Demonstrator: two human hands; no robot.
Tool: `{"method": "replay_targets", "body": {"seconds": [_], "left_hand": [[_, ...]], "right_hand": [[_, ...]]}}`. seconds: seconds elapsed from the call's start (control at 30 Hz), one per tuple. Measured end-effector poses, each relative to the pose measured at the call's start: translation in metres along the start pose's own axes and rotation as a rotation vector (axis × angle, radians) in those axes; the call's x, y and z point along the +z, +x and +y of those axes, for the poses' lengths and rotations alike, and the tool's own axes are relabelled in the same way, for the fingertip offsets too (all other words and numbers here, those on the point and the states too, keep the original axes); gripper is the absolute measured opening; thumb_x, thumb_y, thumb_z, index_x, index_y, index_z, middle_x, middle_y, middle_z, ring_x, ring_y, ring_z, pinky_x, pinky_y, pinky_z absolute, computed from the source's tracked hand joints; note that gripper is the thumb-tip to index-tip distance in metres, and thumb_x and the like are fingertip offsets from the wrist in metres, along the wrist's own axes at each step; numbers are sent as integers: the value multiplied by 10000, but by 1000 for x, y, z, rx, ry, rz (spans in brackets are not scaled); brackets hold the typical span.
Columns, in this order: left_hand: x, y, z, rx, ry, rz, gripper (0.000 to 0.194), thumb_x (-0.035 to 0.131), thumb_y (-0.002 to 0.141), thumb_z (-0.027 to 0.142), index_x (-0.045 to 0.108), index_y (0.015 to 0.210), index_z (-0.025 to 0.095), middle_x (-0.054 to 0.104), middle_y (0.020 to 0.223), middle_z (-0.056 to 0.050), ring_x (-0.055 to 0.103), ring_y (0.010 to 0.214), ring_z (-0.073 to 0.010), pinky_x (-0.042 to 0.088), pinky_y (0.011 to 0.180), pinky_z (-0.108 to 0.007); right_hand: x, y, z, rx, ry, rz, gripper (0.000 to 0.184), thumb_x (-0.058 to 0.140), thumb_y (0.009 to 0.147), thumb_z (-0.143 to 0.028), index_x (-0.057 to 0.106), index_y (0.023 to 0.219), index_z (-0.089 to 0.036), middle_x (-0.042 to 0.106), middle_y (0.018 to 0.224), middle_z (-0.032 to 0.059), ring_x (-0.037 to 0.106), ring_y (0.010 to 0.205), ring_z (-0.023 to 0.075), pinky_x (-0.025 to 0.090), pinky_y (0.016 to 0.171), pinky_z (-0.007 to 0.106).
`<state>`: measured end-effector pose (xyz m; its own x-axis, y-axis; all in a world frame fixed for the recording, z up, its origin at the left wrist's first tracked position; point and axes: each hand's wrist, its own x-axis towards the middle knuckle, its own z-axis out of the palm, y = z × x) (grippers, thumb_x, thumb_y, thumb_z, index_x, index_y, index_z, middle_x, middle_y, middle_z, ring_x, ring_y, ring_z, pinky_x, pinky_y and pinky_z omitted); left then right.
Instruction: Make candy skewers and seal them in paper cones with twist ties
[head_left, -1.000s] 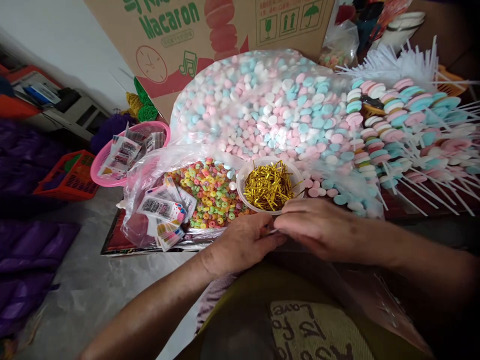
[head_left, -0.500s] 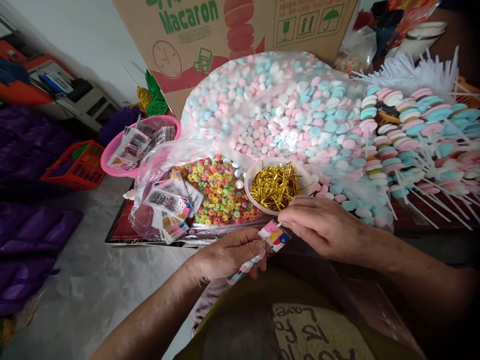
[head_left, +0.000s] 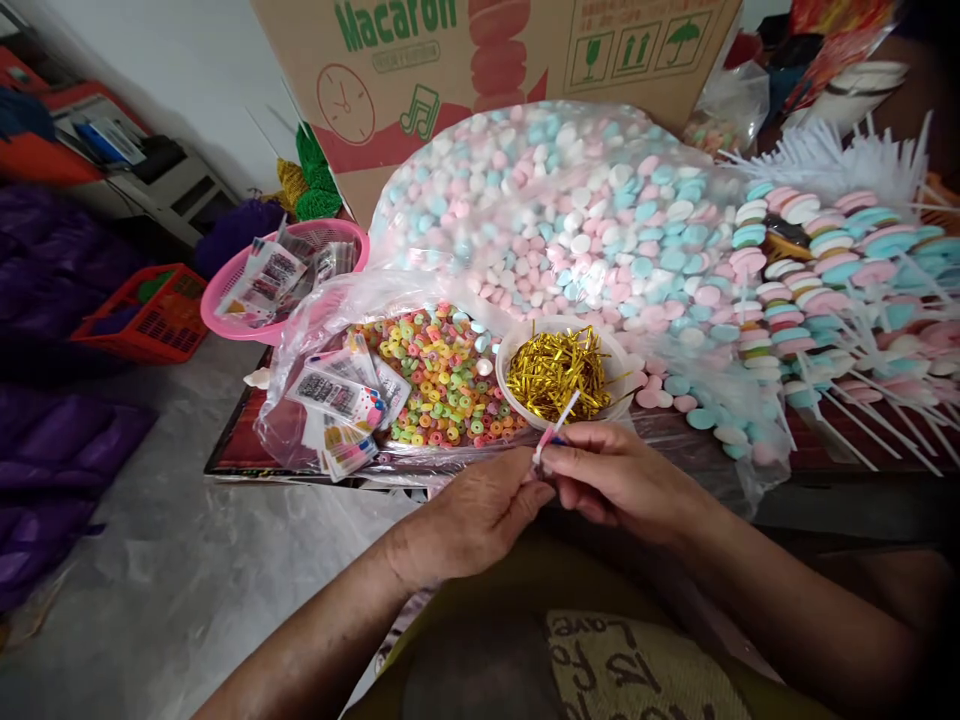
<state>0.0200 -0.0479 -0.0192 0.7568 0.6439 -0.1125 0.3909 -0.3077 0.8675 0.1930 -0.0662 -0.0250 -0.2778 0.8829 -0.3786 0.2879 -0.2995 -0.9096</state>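
Note:
My left hand (head_left: 480,505) and my right hand (head_left: 622,475) meet in front of the bowl, both closed on a small printed candy bag (head_left: 544,441). Its neck is gathered around a white lollipop stick (head_left: 568,410), which slants up to the right. Fingers hide most of the bag and the candy inside it. Just beyond my hands, gold twist ties (head_left: 555,372) fill a white plastic bowl (head_left: 503,385). Left of it lie colourful ring candies (head_left: 431,400), with a fan of flat printed bags (head_left: 337,395) on their plastic.
A large clear bag of pastel candy discs (head_left: 570,240) spreads behind the bowl. Skewered candy stacks (head_left: 817,280) lie at the right, their white sticks pointing outward. A pink basket (head_left: 214,300) holds more packets. A cardboard box (head_left: 420,60) stands at the back.
The printed bag's flat top has been gathered around the stick. My right hand has moved down and left, against my left hand, and the stick now points up.

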Motion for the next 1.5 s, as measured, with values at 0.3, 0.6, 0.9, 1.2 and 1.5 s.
{"method": "replay_targets", "body": {"seconds": [0.3,0.6,0.9,1.2,1.5], "left_hand": [[-14,2,-8,-288,-250,-265,327,337,917,335,523,695,184,565,663,-4,517,578,-130,419,501,-224],[-2,-6,-2,141,798,-17,184,442,874,172,594,773,154,625,682,-56,570,603,-173,434,547,-268],[4,-2,-21,-24,-17,698,91,591,816,230,659,788,175,641,700,-4,563,637,-112,453,619,-210],[4,17,-8,-475,-942,739,260,716,637,400,643,689,156,588,513,21,354,332,-41,223,282,-145],[-2,27,-1,-413,-1144,606,293,739,584,307,653,797,125,620,546,-3,392,322,-53,244,257,-147]], "right_hand": [[-17,-15,-3,-1209,-1293,252,282,390,902,-148,622,1052,-206,673,1066,73,528,1081,234,368,984,475],[6,-9,19,-454,-774,-147,280,325,883,-146,542,706,-158,580,583,28,533,535,151,478,591,328],[-67,44,-22,-257,-1188,253,240,446,872,-182,626,718,-142,628,778,90,541,786,189,360,646,290],[-87,61,-27,-168,-1510,146,178,485,790,-110,645,728,-156,636,780,71,536,724,176,290,590,289],[-73,12,-34,-442,-853,272,203,453,847,-199,582,692,-178,500,540,-32,417,487,87,277,474,224]]}}
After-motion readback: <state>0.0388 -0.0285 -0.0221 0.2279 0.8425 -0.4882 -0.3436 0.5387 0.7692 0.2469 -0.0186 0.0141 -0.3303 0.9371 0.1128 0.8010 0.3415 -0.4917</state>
